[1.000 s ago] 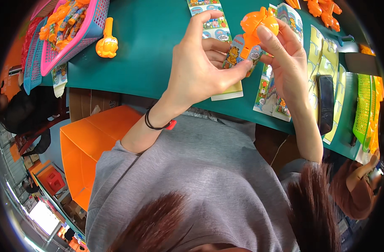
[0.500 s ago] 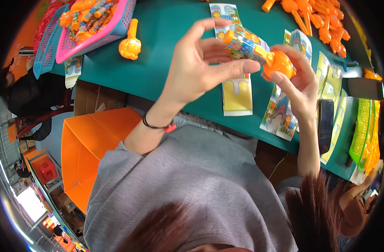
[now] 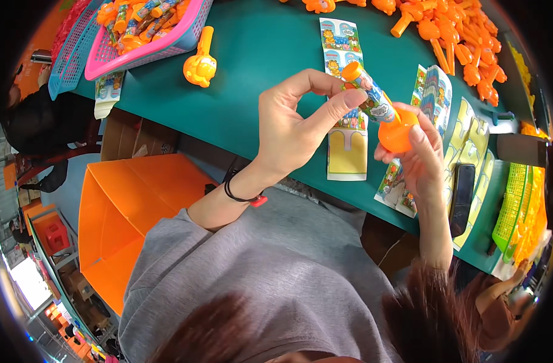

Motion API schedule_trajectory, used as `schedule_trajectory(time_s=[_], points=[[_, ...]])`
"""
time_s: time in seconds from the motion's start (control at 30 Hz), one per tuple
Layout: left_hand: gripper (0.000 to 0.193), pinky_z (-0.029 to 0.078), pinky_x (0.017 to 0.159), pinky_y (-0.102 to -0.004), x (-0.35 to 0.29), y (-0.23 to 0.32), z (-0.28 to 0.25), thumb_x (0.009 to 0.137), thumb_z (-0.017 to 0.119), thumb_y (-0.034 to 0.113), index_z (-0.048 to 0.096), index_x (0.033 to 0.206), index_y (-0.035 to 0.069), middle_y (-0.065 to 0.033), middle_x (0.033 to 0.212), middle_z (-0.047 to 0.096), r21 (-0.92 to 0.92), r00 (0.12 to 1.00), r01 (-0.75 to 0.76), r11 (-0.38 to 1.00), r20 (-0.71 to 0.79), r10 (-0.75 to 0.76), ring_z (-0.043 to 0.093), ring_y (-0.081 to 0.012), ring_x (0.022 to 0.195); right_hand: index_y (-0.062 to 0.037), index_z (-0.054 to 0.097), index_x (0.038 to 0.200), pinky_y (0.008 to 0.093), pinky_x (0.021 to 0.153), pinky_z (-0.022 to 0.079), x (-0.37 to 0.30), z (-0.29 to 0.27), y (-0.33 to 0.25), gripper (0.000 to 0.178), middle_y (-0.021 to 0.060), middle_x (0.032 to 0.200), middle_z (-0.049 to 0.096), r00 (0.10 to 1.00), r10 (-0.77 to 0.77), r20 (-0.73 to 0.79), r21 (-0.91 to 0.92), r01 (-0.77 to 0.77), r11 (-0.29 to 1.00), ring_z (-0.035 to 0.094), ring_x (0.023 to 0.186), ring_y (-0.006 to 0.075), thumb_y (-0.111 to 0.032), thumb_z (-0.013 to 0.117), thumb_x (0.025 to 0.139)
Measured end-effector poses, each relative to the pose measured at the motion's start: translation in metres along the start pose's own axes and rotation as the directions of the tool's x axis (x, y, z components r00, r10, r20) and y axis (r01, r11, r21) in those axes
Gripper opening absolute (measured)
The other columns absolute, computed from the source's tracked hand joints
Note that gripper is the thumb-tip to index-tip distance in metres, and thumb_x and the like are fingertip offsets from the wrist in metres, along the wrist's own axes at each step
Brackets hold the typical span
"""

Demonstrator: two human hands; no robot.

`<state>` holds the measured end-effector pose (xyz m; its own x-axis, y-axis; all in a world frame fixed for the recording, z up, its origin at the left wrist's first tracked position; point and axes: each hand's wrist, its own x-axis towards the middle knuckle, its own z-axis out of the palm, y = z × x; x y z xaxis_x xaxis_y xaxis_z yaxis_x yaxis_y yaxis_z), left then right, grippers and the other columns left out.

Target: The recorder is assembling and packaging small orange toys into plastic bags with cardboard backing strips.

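Head cam: a pink-rimmed plastic mesh basket [image 3: 116, 65] is sitting upper left, holding a pile of orange plastic toys with printed wraps [image 3: 130, 27]. A lime-green plastic mesh basket [image 3: 507, 212] is standing far right, with glossy orange pieces [image 3: 533, 212] showing in it.

The main orange plastic toy with a picture-printed handle [image 3: 378, 106] is being held up over the green surface [image 3: 246, 78]. Its long axis is running diagonally: capped end pointing upper left, round head lower right.

The left hand [image 3: 291, 127] is pinching the handle near the cap, thumb and index fingers clamped on it. The right hand [image 3: 423, 154] is gripping the round head, thumb pressing on it, other fingers curling around it.
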<state>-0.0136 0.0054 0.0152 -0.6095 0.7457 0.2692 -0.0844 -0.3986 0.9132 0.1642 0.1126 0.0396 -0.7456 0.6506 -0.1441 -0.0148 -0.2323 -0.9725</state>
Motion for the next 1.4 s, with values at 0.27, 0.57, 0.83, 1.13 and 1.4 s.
schedule_trajectory(time_s=[0.27,0.57,0.83,1.13,1.4], points=[[0.027,0.038,0.105,-0.0368,0.032,0.009,-0.005,0.077,0.081,0.010,0.071,0.101,0.002,-0.0036,0.096,0.072,0.235,0.868,-0.489,0.840,0.229,0.441,0.059,-0.0176,0.109,0.0050,0.045,0.132,0.0250,0.057,0.054,0.007,-0.024,0.008,0.058,0.0212,0.115,0.061,0.857,0.215,0.468,0.357,-0.406,0.841,0.066,0.068,0.0189,-0.042,0.047,0.099],[0.037,0.021,0.115,-0.0458,0.025,0.005,-0.007,0.069,0.086,0.013,0.073,0.103,0.007,-0.0003,0.091,0.071,0.548,0.906,-0.422,0.722,0.221,0.361,0.063,-0.0129,0.100,0.0001,0.051,0.134,0.0293,0.085,0.054,-0.002,0.012,0.004,0.051,0.0115,0.116,0.063,0.990,-0.131,0.051,-0.111,0.136,0.984,0.065,0.098,0.0194,-0.025,0.064,0.091],[0.027,0.045,0.097,-0.0333,0.016,0.015,-0.014,0.092,0.065,0.022,0.071,0.110,0.002,-0.0059,0.106,0.072,0.314,0.981,-0.014,0.949,0.187,-0.047,0.064,-0.0131,0.102,0.0091,0.051,0.129,0.0173,0.051,0.042,0.000,0.003,-0.006,0.057,0.0104,0.090,0.063,0.993,0.111,-0.048,0.177,-0.101,0.979,0.059,0.063,0.0110,-0.039,0.049,0.098],[0.033,0.056,0.081,-0.0280,0.016,0.010,-0.014,0.072,0.080,-0.001,0.075,0.104,0.005,-0.0074,0.099,0.074,0.362,0.803,-0.436,0.824,0.571,0.174,0.070,-0.0167,0.093,0.0057,0.059,0.118,0.0193,0.039,0.035,0.002,-0.009,-0.008,0.051,0.0102,0.085,0.066,0.963,0.257,0.086,0.147,-0.268,0.952,0.055,0.048,0.0099,-0.040,0.050,0.097],[0.020,0.054,0.059,-0.0206,0.018,0.007,-0.016,0.090,0.070,0.014,0.073,0.104,-0.001,-0.0083,0.087,0.074,0.269,0.824,0.225,0.937,0.461,-0.330,0.068,-0.0088,0.065,0.0008,0.065,0.116,0.0177,0.044,0.041,0.002,-0.004,-0.010,0.048,0.0098,0.094,0.068,0.993,0.118,-0.002,-0.189,-0.116,0.975,0.055,0.052,0.0080,-0.040,0.059,0.092]])
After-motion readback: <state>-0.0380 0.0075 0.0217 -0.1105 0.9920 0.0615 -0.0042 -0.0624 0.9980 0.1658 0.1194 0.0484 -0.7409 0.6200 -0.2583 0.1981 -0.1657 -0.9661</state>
